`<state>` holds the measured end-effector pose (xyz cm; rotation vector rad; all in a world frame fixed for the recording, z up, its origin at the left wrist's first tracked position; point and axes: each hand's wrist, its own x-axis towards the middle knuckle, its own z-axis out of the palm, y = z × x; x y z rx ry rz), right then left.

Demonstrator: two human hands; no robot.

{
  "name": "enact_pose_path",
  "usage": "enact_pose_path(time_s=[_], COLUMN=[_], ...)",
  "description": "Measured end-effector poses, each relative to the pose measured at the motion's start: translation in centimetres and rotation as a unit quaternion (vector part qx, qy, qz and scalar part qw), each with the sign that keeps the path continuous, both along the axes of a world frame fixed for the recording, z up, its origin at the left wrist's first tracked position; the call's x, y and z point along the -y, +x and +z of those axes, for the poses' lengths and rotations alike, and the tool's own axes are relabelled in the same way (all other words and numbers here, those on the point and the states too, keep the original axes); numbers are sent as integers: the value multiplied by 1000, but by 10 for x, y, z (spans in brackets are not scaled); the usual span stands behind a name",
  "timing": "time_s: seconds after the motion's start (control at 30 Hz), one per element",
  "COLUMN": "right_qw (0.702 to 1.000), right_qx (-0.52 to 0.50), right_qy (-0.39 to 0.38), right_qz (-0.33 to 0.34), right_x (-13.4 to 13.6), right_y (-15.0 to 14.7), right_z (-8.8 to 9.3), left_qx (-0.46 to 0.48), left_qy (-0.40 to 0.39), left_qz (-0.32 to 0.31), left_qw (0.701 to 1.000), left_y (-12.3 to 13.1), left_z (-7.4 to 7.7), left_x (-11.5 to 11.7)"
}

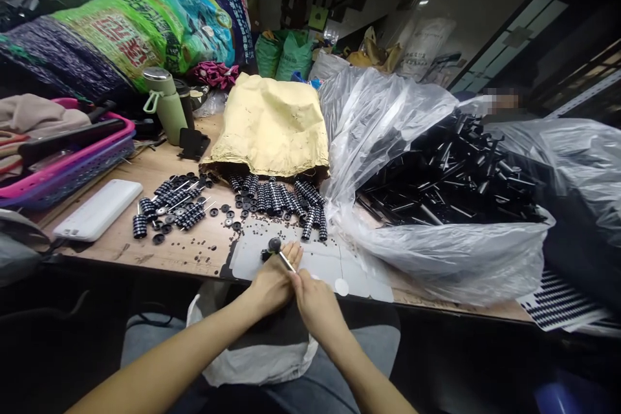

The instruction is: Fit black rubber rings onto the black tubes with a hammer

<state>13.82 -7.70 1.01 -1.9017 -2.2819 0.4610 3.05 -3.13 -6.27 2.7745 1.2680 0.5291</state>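
Observation:
My right hand is closed around a thin metal rod with a round black end. The rod points up and left, crossing over my left hand. That hand is at the near edge of a pale grey mat, its fingers together and bent toward the right. Whatever lies under its fingers is hidden. A small black piece shows beside it. Beyond are several ribbed black rollers, some with metal pins, and loose black discs.
A yellow sack stands open behind the rollers. On the right, a clear plastic bag is full of black parts. To the left are a white power bank, a green flask and a pink basket. A white cloth covers my lap.

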Motion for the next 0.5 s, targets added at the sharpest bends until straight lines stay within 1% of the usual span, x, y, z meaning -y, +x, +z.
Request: enact_pose_path(time_s=[0.1,0.13,0.2,0.23,0.27,0.3,0.33,0.37,0.4,0.43,0.47,0.5], right_qw=[998,996,992,988,984,979,973,968,965,965,965,967], right_qx=[-17,-15,22,52,86,118,145,164,175,176,169,148], right_qy=[24,35,48,48,46,45,45,48,58,76,100,127], right_qz=[-58,-79,-118,-135,-150,-163,-175,-182,-184,-180,-172,-164], right_x=[-5,-6,-9,-9,-10,-11,-11,-12,-15,-18,-24,-32], right_y=[21,32,56,69,80,90,99,105,110,113,116,118], right_z=[3,5,5,2,-3,-9,-15,-22,-26,-29,-28,-25], left_qx=[16,19,30,40,54,68,82,98,102,91,77,71], left_qy=[-65,-89,-132,-146,-153,-152,-144,-122,-104,-102,-120,-126], left_qz=[39,38,6,-3,9,54,120,200,266,315,338,343], left_qw=[997,995,991,989,987,985,979,967,953,939,930,928], left_y=[-1,-1,-4,-6,-9,-12,-15,-18,-21,-22,-23,-22], left_z=[14,20,34,41,47,52,57,60,62,62,62,60], left_x=[1,4,5,0,-9,-23,-43,-65,-88,-111,-130,-145])
